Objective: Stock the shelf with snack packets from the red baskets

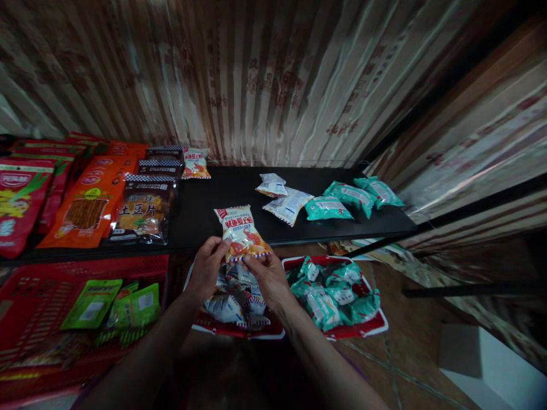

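Note:
A white and orange snack bag (243,230) is held between my two hands at the front edge of the black shelf (205,199), its printed front facing up. My left hand (209,262) grips its left side; my right hand (269,276) pinches its lower right edge. Below them, a red basket with a white rim (205,328) holds several similar bags, partly hidden by my wrists. Two pale bags lie on the shelf to the right, one a white bag (288,205) with its back side up. Another upright snack bag (196,163) stands at the back.
Teal bags (329,208) lie on the shelf's right end. Red, orange bags (92,199) and dark potato-slice bags (145,208) stand at left. Below are a basket of teal bags (320,304) and a red basket (29,296) with green bags. A white box (491,364) sits on the floor.

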`<act>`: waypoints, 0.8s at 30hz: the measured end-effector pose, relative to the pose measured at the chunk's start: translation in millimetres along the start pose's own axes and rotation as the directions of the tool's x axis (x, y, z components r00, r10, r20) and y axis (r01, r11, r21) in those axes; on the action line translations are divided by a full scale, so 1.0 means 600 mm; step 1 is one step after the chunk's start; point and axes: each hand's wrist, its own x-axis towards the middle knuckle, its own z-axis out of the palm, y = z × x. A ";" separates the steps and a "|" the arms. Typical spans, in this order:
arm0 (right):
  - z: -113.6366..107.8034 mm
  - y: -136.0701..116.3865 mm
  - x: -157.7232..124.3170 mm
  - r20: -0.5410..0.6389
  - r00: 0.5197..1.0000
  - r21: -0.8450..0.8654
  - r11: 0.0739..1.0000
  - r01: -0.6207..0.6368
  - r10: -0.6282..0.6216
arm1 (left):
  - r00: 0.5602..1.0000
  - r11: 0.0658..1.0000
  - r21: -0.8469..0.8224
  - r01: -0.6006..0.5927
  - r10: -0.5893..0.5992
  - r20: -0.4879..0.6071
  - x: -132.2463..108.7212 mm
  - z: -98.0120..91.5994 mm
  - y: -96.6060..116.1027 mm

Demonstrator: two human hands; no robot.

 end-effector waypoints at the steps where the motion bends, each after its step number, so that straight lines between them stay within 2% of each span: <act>1: -0.001 -0.001 0.001 -0.004 1.000 0.011 1.000 0.001 -0.001 | 1.000 1.000 -0.025 0.009 -0.010 -0.010 -0.001 0.002 0.003; 8: 0.000 -0.017 -0.004 0.022 0.999 0.159 0.987 -0.030 0.027 | 0.998 0.984 -0.165 0.060 -0.061 0.000 -0.011 0.015 0.020; 13: 0.002 -0.020 -0.006 0.040 0.999 0.136 0.991 -0.011 0.005 | 0.997 0.985 -0.156 0.078 -0.075 0.026 -0.010 0.014 0.017; 16: 0.001 -0.019 -0.007 0.061 0.997 0.075 0.996 0.045 -0.050 | 0.997 0.992 -0.107 0.072 -0.069 0.028 -0.008 0.010 0.014; 18: 0.001 -0.019 -0.009 0.081 0.989 0.013 0.993 0.120 -0.121 | 0.999 0.997 -0.067 0.033 -0.033 -0.001 -0.005 0.007 0.013; 21: 0.000 -0.016 -0.010 0.098 0.974 -0.064 0.976 0.209 -0.202 | 0.992 0.994 0.031 -0.108 0.110 -0.058 -0.002 0.005 0.014; 24: -0.004 -0.007 -0.008 0.118 0.964 -0.115 0.961 0.250 -0.237 | 0.972 0.969 0.105 -0.225 0.230 -0.046 0.000 0.004 0.015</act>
